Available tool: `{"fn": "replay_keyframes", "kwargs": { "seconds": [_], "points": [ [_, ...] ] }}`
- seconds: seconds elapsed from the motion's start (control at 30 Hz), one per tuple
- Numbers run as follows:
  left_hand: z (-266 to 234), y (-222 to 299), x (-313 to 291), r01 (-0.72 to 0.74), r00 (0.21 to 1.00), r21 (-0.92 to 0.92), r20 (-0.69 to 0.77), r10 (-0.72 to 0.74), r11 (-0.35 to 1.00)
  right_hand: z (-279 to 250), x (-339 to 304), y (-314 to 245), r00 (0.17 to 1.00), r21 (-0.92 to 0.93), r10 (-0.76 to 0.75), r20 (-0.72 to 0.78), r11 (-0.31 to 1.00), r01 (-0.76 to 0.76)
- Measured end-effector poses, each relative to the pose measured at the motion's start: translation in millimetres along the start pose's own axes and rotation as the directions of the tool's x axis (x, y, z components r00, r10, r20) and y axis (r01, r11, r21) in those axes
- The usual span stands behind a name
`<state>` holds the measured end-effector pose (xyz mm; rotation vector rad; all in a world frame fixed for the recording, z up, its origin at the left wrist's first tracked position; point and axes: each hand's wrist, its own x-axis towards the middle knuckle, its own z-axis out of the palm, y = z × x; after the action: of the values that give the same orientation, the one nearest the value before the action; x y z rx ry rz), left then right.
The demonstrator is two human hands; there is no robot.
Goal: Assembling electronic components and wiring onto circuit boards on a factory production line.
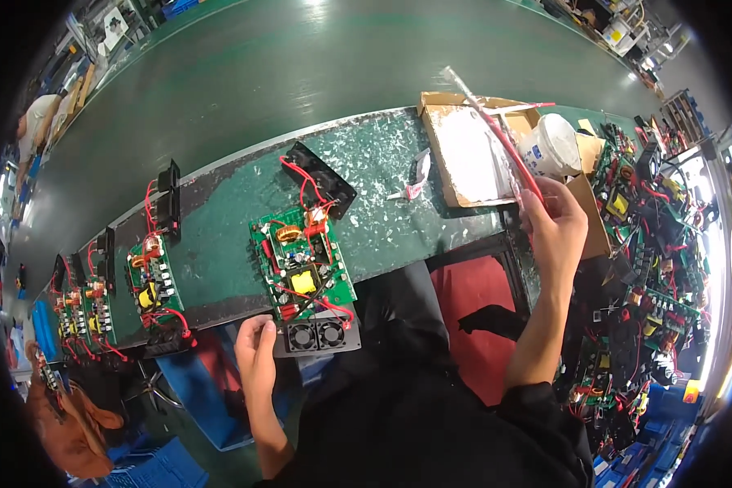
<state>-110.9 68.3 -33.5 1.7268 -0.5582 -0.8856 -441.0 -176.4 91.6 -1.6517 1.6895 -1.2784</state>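
Head view: right hand (pixel 559 224) has fingers clamped on a long red stick's (pixel 507 145) near end, probably for reach. Left hand (pixel 256 358) touches the fan panel (pixel 318 335), maybe steadying the green board (pixel 301 262) on the tabletop (pixel 228 220); can't tell if it's pinching.

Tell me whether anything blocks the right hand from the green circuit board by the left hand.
Nothing visible does. The cardboard box and small tube lie beyond the direct line from right hand to circuit board.
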Motion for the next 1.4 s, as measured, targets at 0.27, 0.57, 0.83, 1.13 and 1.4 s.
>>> {"fn": "replay_keyframes", "kwargs": {
  "seconds": [0.27, 0.57, 0.83, 1.13, 1.4],
  "points": [
    [-5, -2, -4, -0.027, 1.0, 0.016, -0.005, 0.027, 1.0, -23, -2, 0, 0.966, -0.132, 0.231, 0.119, 0.968, -0.215],
    [-1, 12, 5, -0.026, 0.999, 0.009, 0.025, 0.026, 1.0, -9, 3, -7, 0.997, 0.144, 0.071, -0.042, 0.987, -0.064],
    [-6, 6, -9, -0.14, 0.987, 0.223, -0.045, 0.153, 0.965, 44, 18, 10, 0.953, -0.351, -0.302, -0.013, 0.894, 0.278],
    [12, -1, -13, -0.24, 0.953, 0.263, -0.118, 0.278, 0.934, 15, 51, 74, 0.971, -0.449, -0.224, 0.081, 0.862, 0.236],
    [3, -3, 16, 0.274, 0.952, -0.403, 0.24, -0.189, 0.873, 5, 25, 99, 0.878, -0.338, -0.427, -0.217, 0.876, 0.343]
  ]
}}
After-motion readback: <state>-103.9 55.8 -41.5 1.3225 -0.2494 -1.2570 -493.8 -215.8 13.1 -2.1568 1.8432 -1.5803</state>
